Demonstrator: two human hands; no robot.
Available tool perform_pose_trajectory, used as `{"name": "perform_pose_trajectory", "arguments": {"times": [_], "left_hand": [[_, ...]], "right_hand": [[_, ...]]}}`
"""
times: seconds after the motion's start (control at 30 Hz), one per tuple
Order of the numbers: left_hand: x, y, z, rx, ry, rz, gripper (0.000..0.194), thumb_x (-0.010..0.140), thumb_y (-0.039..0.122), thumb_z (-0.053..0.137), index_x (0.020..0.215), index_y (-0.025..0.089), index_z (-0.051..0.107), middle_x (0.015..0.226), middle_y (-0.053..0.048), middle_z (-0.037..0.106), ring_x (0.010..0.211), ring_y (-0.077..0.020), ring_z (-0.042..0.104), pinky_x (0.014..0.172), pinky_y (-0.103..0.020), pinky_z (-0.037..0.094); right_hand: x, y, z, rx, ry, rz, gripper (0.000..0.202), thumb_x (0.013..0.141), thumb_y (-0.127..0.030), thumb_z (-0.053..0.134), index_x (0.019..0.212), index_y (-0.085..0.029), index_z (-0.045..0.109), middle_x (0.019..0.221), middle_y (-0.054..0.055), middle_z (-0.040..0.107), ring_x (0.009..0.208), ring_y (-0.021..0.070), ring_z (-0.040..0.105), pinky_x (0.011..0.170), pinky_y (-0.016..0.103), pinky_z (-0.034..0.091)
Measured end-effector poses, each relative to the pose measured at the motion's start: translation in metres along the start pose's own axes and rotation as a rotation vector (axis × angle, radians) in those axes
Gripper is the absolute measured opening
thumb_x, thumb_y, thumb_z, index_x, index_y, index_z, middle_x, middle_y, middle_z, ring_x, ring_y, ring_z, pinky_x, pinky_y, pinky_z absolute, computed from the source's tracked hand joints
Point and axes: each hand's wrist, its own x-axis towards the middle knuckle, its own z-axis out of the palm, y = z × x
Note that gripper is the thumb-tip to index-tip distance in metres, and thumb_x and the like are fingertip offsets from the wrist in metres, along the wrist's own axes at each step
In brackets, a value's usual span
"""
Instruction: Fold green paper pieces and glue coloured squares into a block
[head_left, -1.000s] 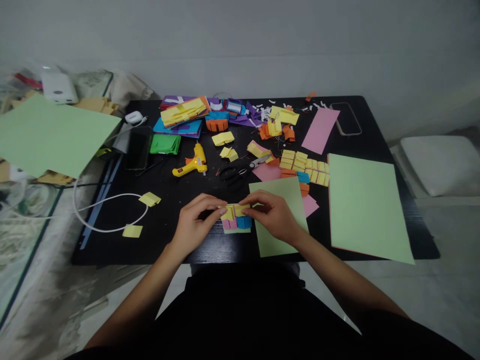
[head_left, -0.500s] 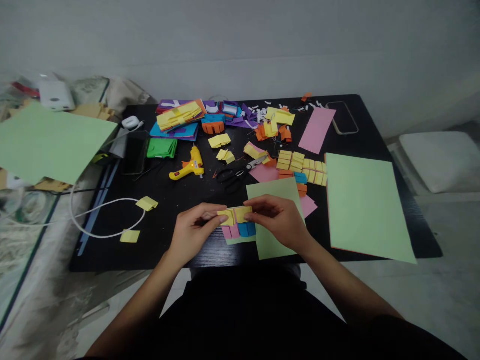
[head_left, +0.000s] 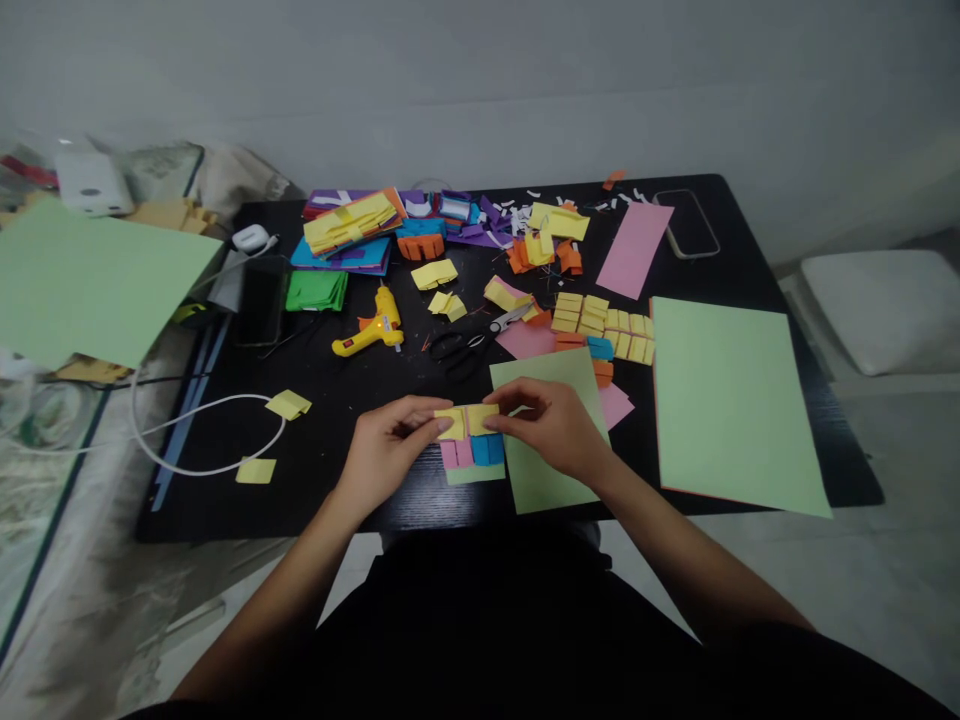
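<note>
Between my hands is a small light-green paper card [head_left: 477, 475] carrying folded paper pieces: yellow pieces [head_left: 466, 421] along the top, a pink piece [head_left: 457, 453] and a blue piece [head_left: 487, 449] below. My left hand [head_left: 386, 450] pinches the card's upper left side, thumb on the yellow paper. My right hand [head_left: 559, 425] grips the upper right corner between thumb and fingers. Under the right hand lies a larger green paper sheet [head_left: 551, 480]. Black-handled scissors [head_left: 472, 345] rest just beyond the hands, and a yellow glue gun [head_left: 375, 325] lies farther left.
Folded yellow pieces [head_left: 577, 313] and a pink paper strip [head_left: 636, 250] lie beyond the right hand. A big green sheet [head_left: 735, 400] overhangs the front edge at right. A white cable [head_left: 187, 468] loops at left. Paper stacks [head_left: 352, 225] and a phone case [head_left: 686, 222] sit at the back.
The view has shifted slightly. Both hands keep hold of the card; the right fingers have slid a little toward its upper right corner, showing more of the yellow paper.
</note>
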Motion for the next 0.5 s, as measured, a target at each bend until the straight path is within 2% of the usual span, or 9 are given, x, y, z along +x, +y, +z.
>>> {"name": "perform_pose_trajectory", "arguments": {"times": [0.07,0.17,0.33,0.5], "left_hand": [[0.007,-0.008,0.000,-0.016,-0.034,-0.068,0.019,0.089,0.036,0.080,0.102,0.023,0.083,0.081,-0.002,0.081,0.072,-0.0164,0.076,0.067,-0.025,0.059],[0.016,-0.021,0.000,0.050,-0.039,-0.082,0.021,0.088,0.037,0.080,0.101,0.021,0.082,0.080,-0.002,0.079,0.072,-0.0170,0.074,0.066,-0.026,0.057],[0.020,-0.029,0.000,0.221,-0.012,0.035,0.014,0.091,0.032,0.075,0.099,0.022,0.082,0.082,-0.002,0.075,0.071,-0.0165,0.068,0.065,-0.026,0.053],[0.017,-0.028,0.003,0.389,-0.016,0.159,0.011,0.096,0.025,0.071,0.102,0.021,0.079,0.099,-0.006,0.073,0.084,-0.0185,0.069,0.078,-0.031,0.058]], "right_hand": [[0.008,0.005,0.003,-0.089,-0.007,-0.006,0.014,0.080,-0.023,0.086,0.092,-0.021,0.080,0.086,0.002,0.078,0.080,0.0177,0.072,0.074,0.032,0.059],[0.019,0.009,0.008,-0.232,-0.025,-0.025,0.011,0.081,-0.015,0.083,0.088,-0.020,0.076,0.080,0.001,0.075,0.074,0.0164,0.069,0.072,0.031,0.055],[0.029,0.015,0.016,-0.465,-0.050,-0.065,0.013,0.082,-0.008,0.079,0.086,-0.019,0.073,0.080,0.001,0.073,0.073,0.0161,0.065,0.072,0.031,0.049],[0.031,0.019,0.019,-0.599,-0.060,-0.088,0.012,0.085,-0.008,0.075,0.087,-0.018,0.070,0.086,0.004,0.069,0.079,0.0185,0.061,0.078,0.034,0.047]]}}
